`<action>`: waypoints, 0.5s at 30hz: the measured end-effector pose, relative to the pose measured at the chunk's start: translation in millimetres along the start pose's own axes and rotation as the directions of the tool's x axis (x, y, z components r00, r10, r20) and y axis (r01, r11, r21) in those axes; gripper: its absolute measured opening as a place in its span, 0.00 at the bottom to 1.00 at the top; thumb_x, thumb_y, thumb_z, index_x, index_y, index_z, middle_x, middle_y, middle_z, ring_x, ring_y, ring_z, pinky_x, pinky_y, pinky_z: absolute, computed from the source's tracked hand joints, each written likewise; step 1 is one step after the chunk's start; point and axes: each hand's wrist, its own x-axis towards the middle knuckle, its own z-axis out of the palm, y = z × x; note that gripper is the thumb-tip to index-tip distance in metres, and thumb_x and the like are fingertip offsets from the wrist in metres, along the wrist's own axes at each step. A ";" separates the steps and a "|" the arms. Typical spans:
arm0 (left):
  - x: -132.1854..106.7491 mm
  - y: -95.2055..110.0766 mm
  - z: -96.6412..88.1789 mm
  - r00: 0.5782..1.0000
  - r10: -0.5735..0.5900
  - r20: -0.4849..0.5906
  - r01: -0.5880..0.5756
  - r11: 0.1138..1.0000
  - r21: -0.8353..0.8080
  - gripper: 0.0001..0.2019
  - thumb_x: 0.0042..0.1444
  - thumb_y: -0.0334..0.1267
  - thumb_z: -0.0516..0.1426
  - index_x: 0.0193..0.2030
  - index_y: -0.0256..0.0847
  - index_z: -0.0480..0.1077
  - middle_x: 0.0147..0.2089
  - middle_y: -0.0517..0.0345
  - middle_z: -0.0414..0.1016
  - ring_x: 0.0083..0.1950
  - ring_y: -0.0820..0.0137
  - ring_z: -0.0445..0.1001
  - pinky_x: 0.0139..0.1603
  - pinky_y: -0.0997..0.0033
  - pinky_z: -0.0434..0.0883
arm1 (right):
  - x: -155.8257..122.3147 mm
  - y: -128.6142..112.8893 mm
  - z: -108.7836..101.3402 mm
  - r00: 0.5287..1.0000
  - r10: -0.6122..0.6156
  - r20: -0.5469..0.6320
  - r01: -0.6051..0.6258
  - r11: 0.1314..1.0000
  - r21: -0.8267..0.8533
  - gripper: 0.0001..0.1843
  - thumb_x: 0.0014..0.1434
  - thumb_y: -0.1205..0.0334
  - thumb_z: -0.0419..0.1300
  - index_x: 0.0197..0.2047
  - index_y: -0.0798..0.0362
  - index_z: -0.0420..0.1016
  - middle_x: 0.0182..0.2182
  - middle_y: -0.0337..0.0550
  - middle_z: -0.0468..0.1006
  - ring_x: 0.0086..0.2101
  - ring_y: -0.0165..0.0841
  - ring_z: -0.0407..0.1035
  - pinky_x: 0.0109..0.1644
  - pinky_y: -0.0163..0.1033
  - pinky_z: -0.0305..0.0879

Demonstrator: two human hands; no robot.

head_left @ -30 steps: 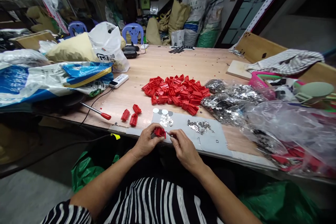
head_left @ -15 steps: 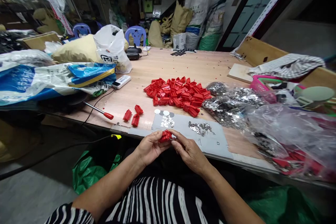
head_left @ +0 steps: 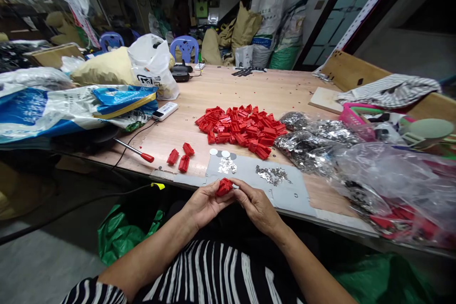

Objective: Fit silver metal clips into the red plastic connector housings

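Observation:
My left hand (head_left: 204, 203) is closed around a red plastic part (head_left: 224, 187), held just in front of the table edge. From the right, my right hand (head_left: 258, 206) meets the same part, its index finger reaching the top. Between its thumb and index finger a sliver of a small metal piece (head_left: 235, 187) shows, mostly covered. Beyond the hands, a grey mat (head_left: 249, 164) carries a pile of shiny flat pieces (head_left: 227, 166) and a pile of small metal pieces (head_left: 273, 175). Several red parts (head_left: 242, 126) are heaped behind it, and three more (head_left: 183, 163) lie to the left.
A red-tipped metal lever (head_left: 146, 157) juts out at the left, near a white device (head_left: 165, 111) with a cable. Clear bags of metal pieces (head_left: 313, 145) crowd the right side. Filled sacks and a white plastic bag (head_left: 153, 64) stand at the left back.
The red part has turned slightly in my left hand. My right fingers have shifted a little, and less of the small metal piece shows. The piles look the same.

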 end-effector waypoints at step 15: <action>-5.8 -8.5 -3.7 0.988 0.149 -0.040 -0.141 0.977 0.161 0.08 0.48 0.33 0.66 0.30 0.36 0.70 0.34 0.56 0.80 0.37 0.72 0.78 0.46 0.70 0.72 | -1.0 9.9 19.9 0.994 -0.035 -0.106 0.006 0.964 -0.265 0.18 0.65 0.59 0.51 0.57 0.48 0.66 0.44 0.44 0.79 0.41 0.36 0.74 0.44 0.37 0.66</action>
